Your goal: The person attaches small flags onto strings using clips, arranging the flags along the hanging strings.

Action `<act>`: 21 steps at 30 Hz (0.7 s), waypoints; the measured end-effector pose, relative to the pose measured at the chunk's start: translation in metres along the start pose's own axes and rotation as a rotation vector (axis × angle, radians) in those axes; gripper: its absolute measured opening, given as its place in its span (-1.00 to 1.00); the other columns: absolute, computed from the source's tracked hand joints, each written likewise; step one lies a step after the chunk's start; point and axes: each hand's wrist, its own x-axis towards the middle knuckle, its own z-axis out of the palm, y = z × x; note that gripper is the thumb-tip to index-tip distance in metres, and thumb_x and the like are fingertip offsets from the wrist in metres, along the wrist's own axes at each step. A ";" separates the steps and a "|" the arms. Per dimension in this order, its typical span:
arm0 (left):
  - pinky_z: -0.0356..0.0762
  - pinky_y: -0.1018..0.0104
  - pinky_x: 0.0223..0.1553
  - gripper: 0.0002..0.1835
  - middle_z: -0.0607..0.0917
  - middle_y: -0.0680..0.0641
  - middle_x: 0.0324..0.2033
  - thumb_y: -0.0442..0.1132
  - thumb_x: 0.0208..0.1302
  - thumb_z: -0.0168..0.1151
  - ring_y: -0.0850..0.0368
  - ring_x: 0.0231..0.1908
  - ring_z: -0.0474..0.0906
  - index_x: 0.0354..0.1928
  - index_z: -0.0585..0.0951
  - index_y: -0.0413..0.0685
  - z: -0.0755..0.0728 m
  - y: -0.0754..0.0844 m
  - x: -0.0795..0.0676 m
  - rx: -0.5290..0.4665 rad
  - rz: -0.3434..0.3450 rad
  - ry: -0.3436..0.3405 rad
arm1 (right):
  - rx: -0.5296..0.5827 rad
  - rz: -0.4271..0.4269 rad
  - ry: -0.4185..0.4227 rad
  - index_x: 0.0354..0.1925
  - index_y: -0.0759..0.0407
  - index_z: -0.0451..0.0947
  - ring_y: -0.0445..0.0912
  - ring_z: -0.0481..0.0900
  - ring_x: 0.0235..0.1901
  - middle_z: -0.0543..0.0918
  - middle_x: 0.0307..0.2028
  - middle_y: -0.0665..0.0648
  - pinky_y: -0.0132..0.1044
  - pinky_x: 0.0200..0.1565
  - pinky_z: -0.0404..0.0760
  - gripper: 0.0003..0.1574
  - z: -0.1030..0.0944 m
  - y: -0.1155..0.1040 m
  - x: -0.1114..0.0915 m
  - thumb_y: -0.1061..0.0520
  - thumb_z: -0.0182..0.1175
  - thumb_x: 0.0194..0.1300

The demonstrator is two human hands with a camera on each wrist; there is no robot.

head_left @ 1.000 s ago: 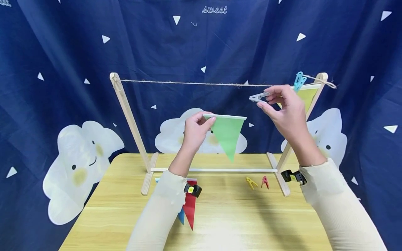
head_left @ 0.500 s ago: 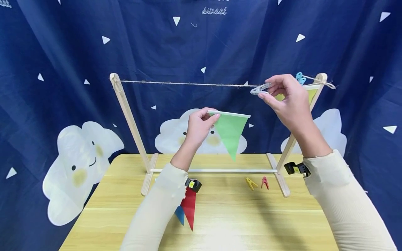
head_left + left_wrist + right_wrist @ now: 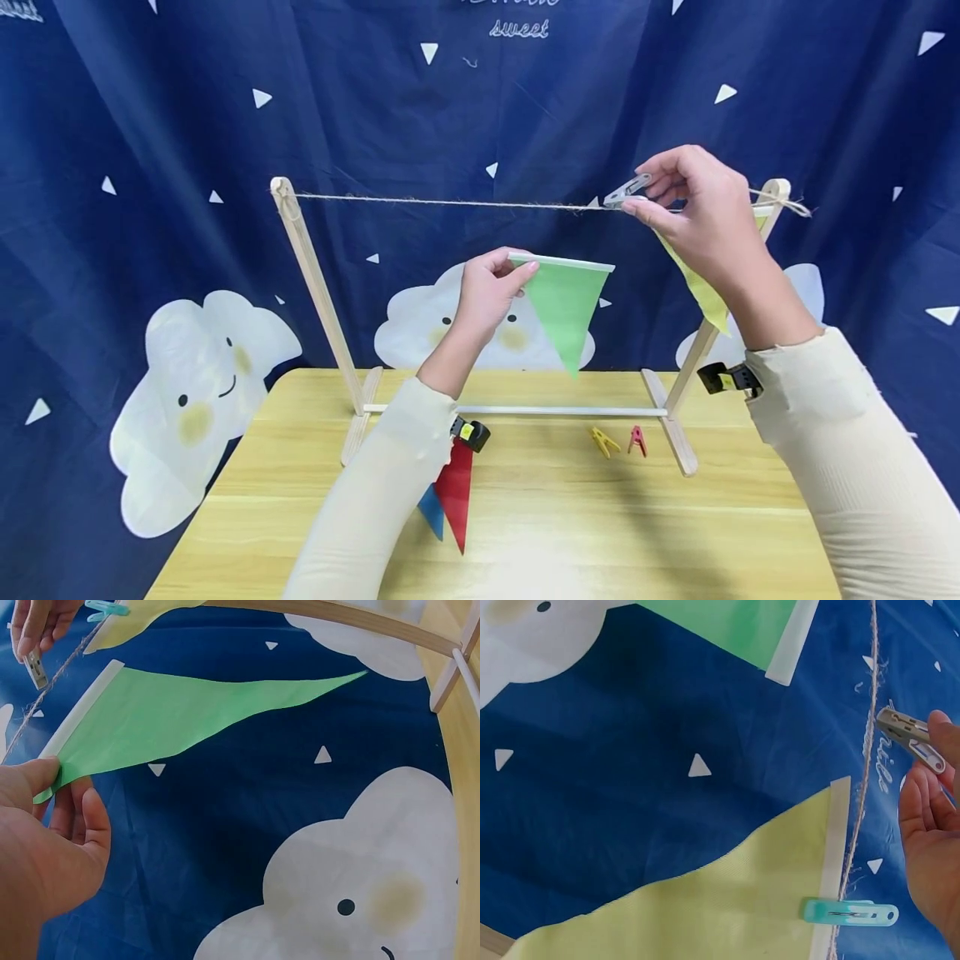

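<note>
My left hand [image 3: 487, 292] pinches a green triangular pennant [image 3: 567, 302] by the left end of its white top band; the point hangs down, below the twine [image 3: 450, 201]. Between thumb and fingers my right hand [image 3: 701, 204] holds a grey clothespin [image 3: 627, 191], its nose close to the twine; whether they touch I cannot tell. In the right wrist view a yellow pennant [image 3: 727, 900] hangs on the twine under a turquoise clothespin [image 3: 851, 912]. In the head view my right hand hides that clothespin and part of the yellow pennant [image 3: 697, 287].
The twine runs between two wooden posts [image 3: 318, 292] joined by a white rod [image 3: 562, 411]. On the wooden table [image 3: 570, 517] lie a yellow clothespin [image 3: 603, 442] and a red one. A red pennant [image 3: 455, 492] and a blue pennant [image 3: 432, 510] lie partly under my left sleeve. A dark blue curtain hangs behind.
My right hand has risen with the grey clothespin, from below the twine to about its height. My left hand has carried the green pennant slightly up and to the right.
</note>
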 end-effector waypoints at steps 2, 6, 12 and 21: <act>0.62 0.39 -0.35 -0.86 0.64 0.06 -0.49 -0.32 0.32 0.42 0.24 -0.45 0.54 -0.15 0.75 -0.25 0.001 0.002 0.001 -0.002 -0.002 0.000 | -0.009 0.002 -0.014 0.08 0.27 0.60 -0.43 0.49 -0.26 0.68 -0.13 0.15 -0.70 -0.08 0.43 -0.55 -0.002 0.000 0.003 0.13 0.45 0.29; 0.68 0.27 -0.29 -0.85 0.63 0.08 -0.50 -0.30 0.33 0.41 0.23 -0.44 0.54 -0.14 0.76 -0.24 0.003 0.005 0.006 0.001 -0.004 0.001 | -0.038 -0.010 -0.041 0.08 0.27 0.61 -0.49 0.45 -0.28 0.68 -0.14 0.15 -0.69 -0.11 0.43 -0.55 -0.007 0.001 0.010 0.12 0.44 0.31; 0.70 0.21 -0.25 -0.85 0.63 0.07 -0.49 -0.28 0.35 0.40 0.22 -0.44 0.56 -0.12 0.76 -0.22 0.006 0.009 0.012 -0.031 -0.023 0.011 | -0.085 -0.070 -0.067 0.01 0.28 0.65 -0.56 0.40 -0.34 0.70 -0.22 0.19 -0.66 -0.16 0.39 -0.59 -0.013 0.004 0.019 0.15 0.48 0.26; 0.63 0.42 -0.36 -0.83 0.64 0.06 -0.47 -0.27 0.35 0.40 0.23 -0.48 0.57 -0.10 0.77 -0.19 0.014 0.018 0.019 -0.040 -0.043 0.028 | -0.113 -0.111 -0.091 -0.04 0.26 0.71 -0.60 0.38 -0.38 0.75 -0.28 0.21 -0.67 -0.19 0.38 -0.63 -0.020 0.009 0.026 0.18 0.53 0.19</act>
